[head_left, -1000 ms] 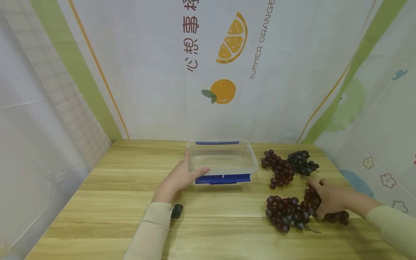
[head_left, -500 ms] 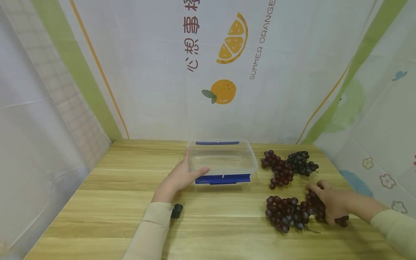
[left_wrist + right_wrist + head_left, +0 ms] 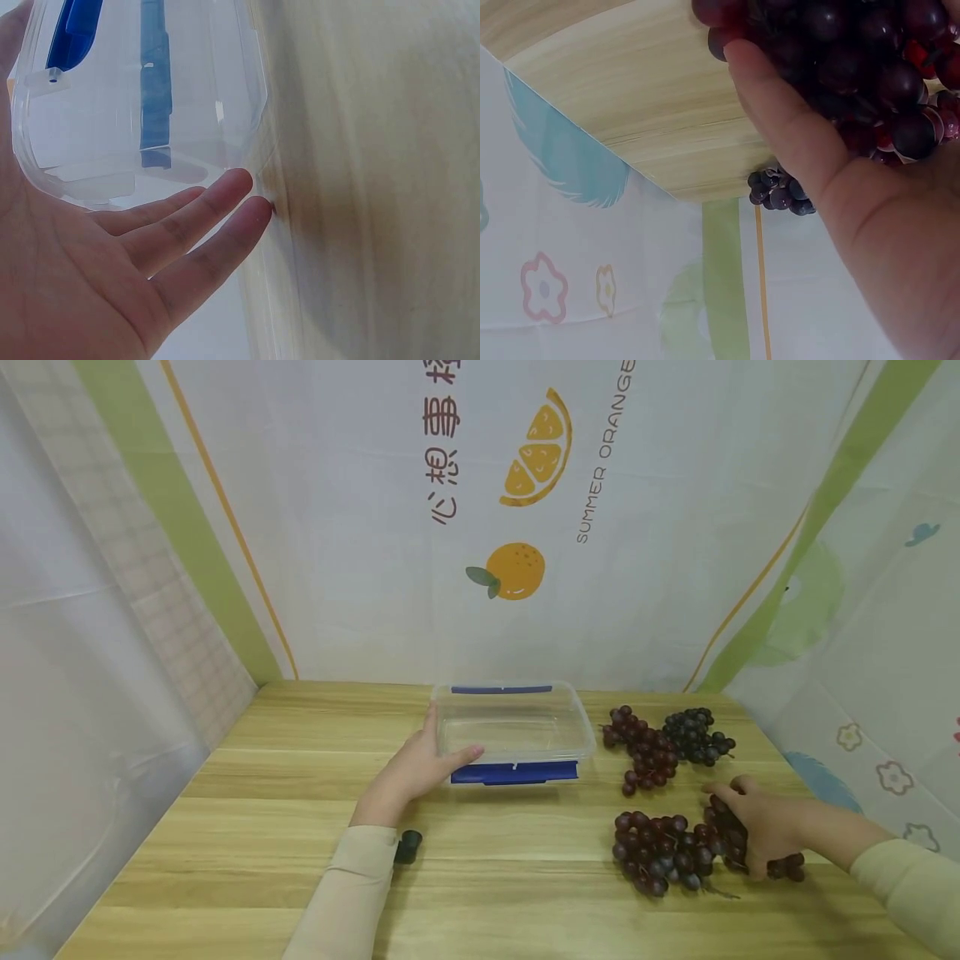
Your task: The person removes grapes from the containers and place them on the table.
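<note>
A clear plastic food container (image 3: pixel 517 745) with blue latches sits at the back middle of the table. My left hand (image 3: pixel 416 768) rests against its left end, thumb over the front rim corner. In the left wrist view, the fingers (image 3: pixel 214 259) lie nearly straight along the end wall. On the right, my right hand (image 3: pixel 765 827) grips a bunch of dark red grapes (image 3: pixel 722 827), covering much of it. The right wrist view shows one finger (image 3: pixel 780 112) curved along the grapes from the side. Another bunch of red grapes (image 3: pixel 663 852) lies just left of this hand.
Behind the right hand lie a red grape bunch (image 3: pixel 645 750) and a darker, nearly black bunch (image 3: pixel 696 735). A small black object (image 3: pixel 408 847) shows beside the left sleeve. Printed curtains (image 3: pixel 360 568) rise along the back and sides of the wooden table (image 3: pixel 247 843).
My right hand has shifted slightly to the right over the grape bunch it grips. The left hand, the container and the other grapes have stayed put.
</note>
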Demonstrator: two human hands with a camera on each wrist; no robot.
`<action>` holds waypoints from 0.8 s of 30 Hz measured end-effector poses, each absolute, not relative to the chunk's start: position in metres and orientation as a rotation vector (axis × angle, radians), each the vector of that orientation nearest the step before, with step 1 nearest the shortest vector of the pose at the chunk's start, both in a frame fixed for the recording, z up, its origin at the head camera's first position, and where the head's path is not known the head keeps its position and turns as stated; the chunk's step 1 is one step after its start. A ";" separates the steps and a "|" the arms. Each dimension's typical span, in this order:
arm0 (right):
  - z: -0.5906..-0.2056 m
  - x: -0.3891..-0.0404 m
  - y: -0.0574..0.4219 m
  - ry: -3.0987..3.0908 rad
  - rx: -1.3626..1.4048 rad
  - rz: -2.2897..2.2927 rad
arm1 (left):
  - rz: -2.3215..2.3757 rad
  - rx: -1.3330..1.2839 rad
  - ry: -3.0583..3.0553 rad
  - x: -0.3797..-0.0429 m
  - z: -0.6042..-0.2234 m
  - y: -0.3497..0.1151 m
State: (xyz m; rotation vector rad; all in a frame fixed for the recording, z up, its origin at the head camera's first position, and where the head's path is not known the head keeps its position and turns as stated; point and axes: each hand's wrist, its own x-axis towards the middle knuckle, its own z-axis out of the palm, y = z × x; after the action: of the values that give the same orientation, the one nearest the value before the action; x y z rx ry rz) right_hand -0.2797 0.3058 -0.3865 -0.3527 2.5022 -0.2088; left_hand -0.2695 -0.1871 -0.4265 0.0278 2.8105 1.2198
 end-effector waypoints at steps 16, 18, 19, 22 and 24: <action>-0.381 -0.274 0.305 2.496 -0.329 -0.279 | 1.247 0.048 2.821 -0.268 -0.426 -0.186; -0.380 -0.274 0.305 2.493 -0.333 -0.276 | 1.242 0.046 2.824 -0.269 -0.426 -0.186; -0.380 -0.274 0.306 2.493 -0.338 -0.267 | 1.240 0.046 2.826 -0.269 -0.427 -0.187; -0.381 -0.275 0.307 2.493 -0.328 -0.234 | 1.237 0.045 2.826 -0.270 -0.427 -0.187; -0.381 -0.276 0.307 2.495 -0.301 -0.215 | 1.240 0.043 2.824 -0.270 -0.428 -0.187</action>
State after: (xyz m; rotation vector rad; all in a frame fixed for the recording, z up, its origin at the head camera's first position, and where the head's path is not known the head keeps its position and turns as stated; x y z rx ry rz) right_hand -0.2757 0.3071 -0.3807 -0.3005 2.4950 -0.2148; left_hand -0.2702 -0.1871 -0.4278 0.0429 2.8238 1.2400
